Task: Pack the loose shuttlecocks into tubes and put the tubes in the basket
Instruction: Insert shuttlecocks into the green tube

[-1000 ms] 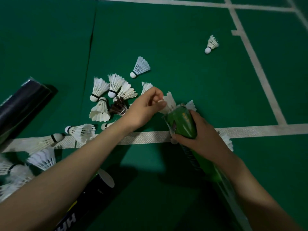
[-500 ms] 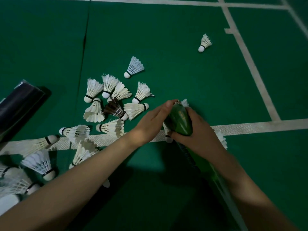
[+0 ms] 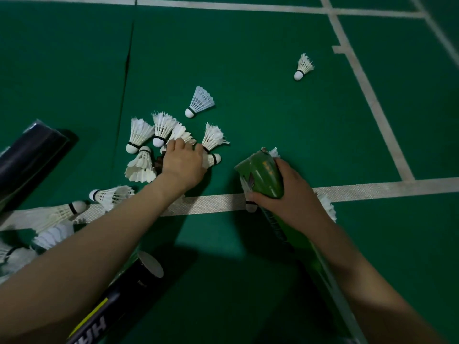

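Sensibly, over the white line [image 3: 211,202] your right hand [image 3: 285,194] grips the green tube [image 3: 263,175], mouth angled toward the shuttlecock pile [image 3: 140,134] just beyond that line, likely to shorten loading. Your left hand [image 3: 182,165] curls onto the pile; whether it holds one is unclear.

The left hand [image 3: 182,165] is resting on the shuttlecock cluster [image 3: 140,134], left of the right hand [image 3: 290,197]'s tube [image 3: 260,175]. A lone shuttlecock [image 3: 304,67] is lying well behind.
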A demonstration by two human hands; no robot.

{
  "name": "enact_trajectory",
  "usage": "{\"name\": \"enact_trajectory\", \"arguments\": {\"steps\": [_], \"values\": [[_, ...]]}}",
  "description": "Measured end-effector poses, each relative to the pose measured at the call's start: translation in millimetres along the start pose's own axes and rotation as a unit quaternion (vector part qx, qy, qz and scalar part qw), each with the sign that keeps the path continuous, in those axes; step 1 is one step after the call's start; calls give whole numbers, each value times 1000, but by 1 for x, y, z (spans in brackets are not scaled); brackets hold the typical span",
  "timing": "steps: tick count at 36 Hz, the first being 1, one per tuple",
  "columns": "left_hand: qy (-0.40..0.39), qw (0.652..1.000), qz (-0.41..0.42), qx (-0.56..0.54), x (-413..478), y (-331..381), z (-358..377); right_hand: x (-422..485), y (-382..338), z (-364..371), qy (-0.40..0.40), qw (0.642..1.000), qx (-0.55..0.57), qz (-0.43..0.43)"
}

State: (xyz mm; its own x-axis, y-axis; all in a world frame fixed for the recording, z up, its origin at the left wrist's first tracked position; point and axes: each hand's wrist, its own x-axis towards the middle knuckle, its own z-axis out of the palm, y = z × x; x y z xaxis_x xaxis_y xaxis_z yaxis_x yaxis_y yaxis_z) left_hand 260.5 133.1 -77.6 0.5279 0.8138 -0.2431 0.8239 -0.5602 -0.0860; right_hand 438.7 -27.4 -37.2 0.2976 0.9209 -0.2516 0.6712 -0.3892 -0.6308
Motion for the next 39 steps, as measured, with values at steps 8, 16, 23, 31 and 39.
{"name": "enact_trajectory", "arguments": {"steps": [8,16,23,31,39], "values": [[105,933,-17,-344,-11,3,-7,-3,-3,0,-6,1000,-5,-3],[-21,696,-6,-717,-17,-1,-47,-8,-9,-1,-7,999,31,14],[-130,719,86,-677,-30,22,-61,-14,-16,-1,-15,999,20,-21],[-159,696,92,-695,-36,54,-58,-15,-14,-3,8,999,17,-32],[-147,699,77,-696,-28,77,-65,-10,-3,-8,27,999,17,-5]]}}
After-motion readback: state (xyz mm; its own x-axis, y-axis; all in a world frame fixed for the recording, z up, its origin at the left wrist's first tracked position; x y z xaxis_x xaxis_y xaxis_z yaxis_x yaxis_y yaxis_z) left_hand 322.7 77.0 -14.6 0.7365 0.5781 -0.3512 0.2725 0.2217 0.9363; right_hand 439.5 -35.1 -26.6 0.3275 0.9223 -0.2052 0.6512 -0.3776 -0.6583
